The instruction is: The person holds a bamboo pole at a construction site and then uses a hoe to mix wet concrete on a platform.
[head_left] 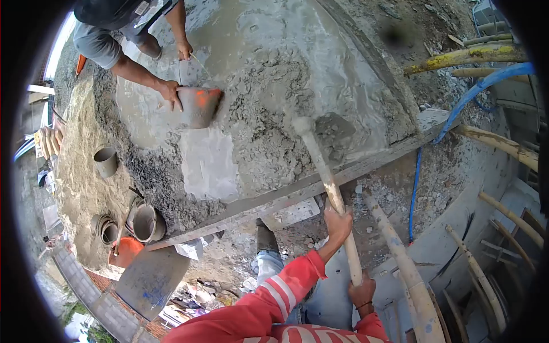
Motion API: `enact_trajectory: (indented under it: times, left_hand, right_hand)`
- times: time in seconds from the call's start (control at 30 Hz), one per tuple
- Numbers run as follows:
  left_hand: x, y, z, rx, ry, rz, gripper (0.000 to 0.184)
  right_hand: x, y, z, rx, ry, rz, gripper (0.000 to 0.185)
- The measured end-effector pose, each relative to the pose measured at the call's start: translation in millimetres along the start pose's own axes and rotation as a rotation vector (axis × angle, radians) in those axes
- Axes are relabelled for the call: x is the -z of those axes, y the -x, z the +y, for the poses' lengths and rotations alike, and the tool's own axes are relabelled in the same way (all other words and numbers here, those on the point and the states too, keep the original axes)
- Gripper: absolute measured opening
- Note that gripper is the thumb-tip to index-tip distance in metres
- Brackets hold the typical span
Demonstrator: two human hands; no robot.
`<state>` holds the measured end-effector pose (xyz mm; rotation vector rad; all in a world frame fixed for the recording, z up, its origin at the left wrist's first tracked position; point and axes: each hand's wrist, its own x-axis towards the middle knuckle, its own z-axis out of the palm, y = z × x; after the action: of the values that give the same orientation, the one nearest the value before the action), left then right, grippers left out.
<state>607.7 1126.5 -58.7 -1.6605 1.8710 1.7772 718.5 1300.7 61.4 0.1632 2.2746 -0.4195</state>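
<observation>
Right now, in the head view, I have the left hand [338, 222] and right hand [362, 291] wrapped snugly around a long-handled tool [326, 177], its head at the wet concrete [320, 51] beside a hollow [336, 130]. I judge the levelling part-done: broad stretches look smooth, but the lumpy heap [269, 103] remains rough. Beyond, a co-worker [103, 50] handles a bucket [199, 108]. The shaft crosses a raised edge [274, 197]; a pole [400, 251] runs near the right hand, crowding that side.

No legible text; white lettering [314, 335] on red shirt [237, 317] unreadable
</observation>
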Motion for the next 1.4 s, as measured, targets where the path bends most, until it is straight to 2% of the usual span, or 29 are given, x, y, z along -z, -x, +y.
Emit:
enact_trajectory:
  times: [0.1, 0.17, 0.23, 0.3, 0.37, 0.5, 0.57, 0.63, 0.67, 0.7, 0.73, 0.8, 0.83, 0.9, 0.93, 1.0, 1.07, 1.13, 1.17, 1.27, 1.33, 1.4]
  left_hand:
    - [-17, -59, -76, 0.257, -0.122, -0.076, 0.039]
    - [0, -114, -17, 0.384, 0.009, -0.159, 0.037]
    - [-30, -186, -62, 0.123, -0.192, 0.031, 0.036]
    - [-33, -219, -17, 0.141, -0.160, 0.086, 0.036]
    - [-43, -266, -14, 0.118, -0.164, 0.068, 0.038]
    - [-58, -325, 29, 0.029, -0.213, 0.236, 0.046]
    - [-62, -367, 37, 0.006, -0.200, 0.175, 0.047]
    - [-70, -389, 64, -0.229, -0.277, 0.387, 0.024]
    - [-69, -391, 88, -0.232, -0.269, 0.388, 0.021]
    - [-68, -390, 112, -0.287, -0.137, 0.306, 0.020]
    - [-70, -417, 116, -0.357, -0.198, 0.381, 0.018]
    - [-69, -403, 170, -0.316, -0.118, 0.291, 0.018]
    - [-71, -435, 168, -0.387, -0.190, 0.366, 0.017]
    - [-77, -453, 181, -0.432, -0.178, 0.351, 0.017]
    - [-82, -456, 184, -0.474, -0.163, 0.329, 0.017]
    - [-89, -401, 188, -0.342, -0.180, 0.198, 0.020]
    - [-113, -403, 107, -0.404, -0.329, 0.327, 0.031]
    - [-125, -359, 43, -0.207, -0.276, 0.178, 0.030]
    - [-112, -310, 54, 0.028, -0.220, 0.054, 0.046]
    - [-89, -234, 26, 0.084, -0.214, -0.035, 0.041]
    - [-71, -176, 2, -0.046, -0.245, 0.103, 0.029]
    - [-48, -123, -12, 0.175, -0.096, -0.013, 0.044]
  right_hand:
    - [-18, -34, -23, -0.001, 0.107, -0.032, 0.034]
    - [-33, -83, -54, -0.014, 0.147, -0.051, 0.034]
    - [-44, -146, -67, 0.028, 0.131, -0.057, 0.034]
    - [-52, -198, -70, 0.084, 0.077, -0.043, 0.035]
    - [-44, -234, -89, 0.090, 0.073, -0.029, 0.037]
    - [-32, -303, -119, 0.120, 0.044, -0.005, 0.040]
    - [-22, -325, -135, 0.189, -0.056, -0.013, 0.044]
    - [-15, -346, -156, 0.212, -0.114, -0.025, 0.046]
    - [-9, -356, -166, 0.239, -0.153, -0.032, 0.047]
    - [-4, -367, -179, 0.237, -0.165, -0.031, 0.047]
    - [0, -375, -191, 0.257, -0.191, -0.006, 0.049]
    - [8, -388, -208, 0.287, -0.220, 0.000, 0.050]
    - [12, -393, -217, 0.314, -0.210, 0.045, 0.051]
    - [16, -405, -231, 0.325, -0.181, 0.066, 0.054]
    - [17, -404, -230, 0.336, -0.178, 0.069, 0.054]
    - [12, -390, -215, 0.333, -0.220, 0.053, 0.054]
    - [0, -354, -179, 0.262, -0.206, 0.038, 0.049]
    - [-8, -308, -139, 0.157, -0.123, 0.005, 0.037]
    - [-5, -287, -125, 0.132, -0.120, -0.006, 0.036]
    - [2, -213, -89, 0.144, -0.124, -0.007, 0.034]
    - [-11, -167, -56, 0.152, -0.040, 0.016, 0.032]
    - [-10, -123, -33, 0.107, 0.018, 0.027, 0.031]
